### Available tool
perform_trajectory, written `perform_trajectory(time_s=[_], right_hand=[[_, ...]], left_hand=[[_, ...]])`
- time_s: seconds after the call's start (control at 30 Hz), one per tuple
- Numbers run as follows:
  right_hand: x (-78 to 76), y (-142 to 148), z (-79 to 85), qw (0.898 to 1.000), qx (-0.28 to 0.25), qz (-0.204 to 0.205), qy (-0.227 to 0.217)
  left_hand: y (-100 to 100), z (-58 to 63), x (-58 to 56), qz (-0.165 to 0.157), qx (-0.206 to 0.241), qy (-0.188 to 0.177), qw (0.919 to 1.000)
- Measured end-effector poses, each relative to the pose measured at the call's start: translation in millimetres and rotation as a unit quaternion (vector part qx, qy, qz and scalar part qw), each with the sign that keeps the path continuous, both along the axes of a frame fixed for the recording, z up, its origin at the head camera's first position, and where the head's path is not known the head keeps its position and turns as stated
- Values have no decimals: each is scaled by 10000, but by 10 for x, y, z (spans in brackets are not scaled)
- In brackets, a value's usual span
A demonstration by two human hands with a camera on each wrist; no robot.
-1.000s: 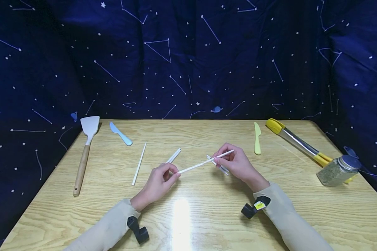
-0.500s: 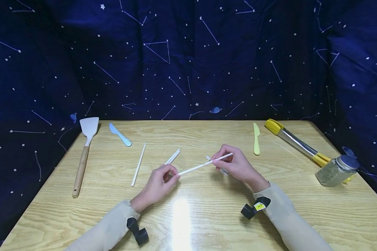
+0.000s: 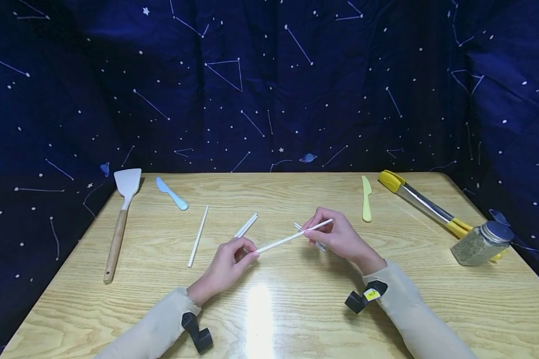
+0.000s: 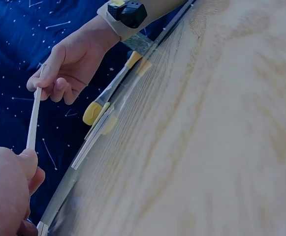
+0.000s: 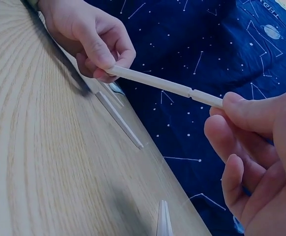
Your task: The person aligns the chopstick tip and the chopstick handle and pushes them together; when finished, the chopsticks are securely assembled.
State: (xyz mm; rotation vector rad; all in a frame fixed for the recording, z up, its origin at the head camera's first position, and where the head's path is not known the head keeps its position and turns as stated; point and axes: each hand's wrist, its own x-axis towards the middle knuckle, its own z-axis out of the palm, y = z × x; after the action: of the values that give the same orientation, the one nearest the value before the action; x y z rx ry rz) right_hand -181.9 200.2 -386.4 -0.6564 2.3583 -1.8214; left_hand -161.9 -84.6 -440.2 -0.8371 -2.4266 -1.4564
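Note:
A thin white chopstick is held slantwise between both hands over the middle of the table, its right end higher in the head view. My left hand pinches its lower end between thumb and forefinger. My right hand pinches it further up, and the tip sticks out past the fingers. Close to the right fingers, the right wrist view shows a narrow notch or joint across the chopstick. Two white sticks lie side by side behind the left hand. More white sticks lie partly hidden behind the right hand.
Another single white stick lies at left. Beyond it are a blue knife and a spatula with a wooden handle. On the right lie a yellow knife, yellow-tipped tongs and a tilted glass jar.
Both hands keep their pinch on the chopstick and have barely shifted. A break that showed mid-length one second ago is not discernible there in the head view now.

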Motion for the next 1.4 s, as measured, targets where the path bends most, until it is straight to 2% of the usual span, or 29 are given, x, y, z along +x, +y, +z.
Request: perform_trajectory(time_s=[0.37,0.6,0.87,1.03,1.2,1.3,1.4], right_hand=[[-5,-27,-42,9996,-261,101,-48],[6,-58,-50,9990,-417,125,76],[3,-45,-29,9993,-346,68,-128],[-9,-23,-13,9993,-283,-71,-245],[-32,10,-63,9981,-503,-302,-209],[-40,18,-81,9968,-665,-407,-190],[-39,6,-77,9965,-684,-442,-186]], left_hand=[[-19,-31,-4,-60,94,154,9998],[-14,-18,3,-55,114,72,9999],[-6,-26,-7,12,128,27,9999],[13,-3,-6,106,221,-124,9996],[5,-17,2,135,418,-396,9983],[8,-31,-8,-200,732,-651,9950],[22,-17,-3,-918,1068,-991,9851]])
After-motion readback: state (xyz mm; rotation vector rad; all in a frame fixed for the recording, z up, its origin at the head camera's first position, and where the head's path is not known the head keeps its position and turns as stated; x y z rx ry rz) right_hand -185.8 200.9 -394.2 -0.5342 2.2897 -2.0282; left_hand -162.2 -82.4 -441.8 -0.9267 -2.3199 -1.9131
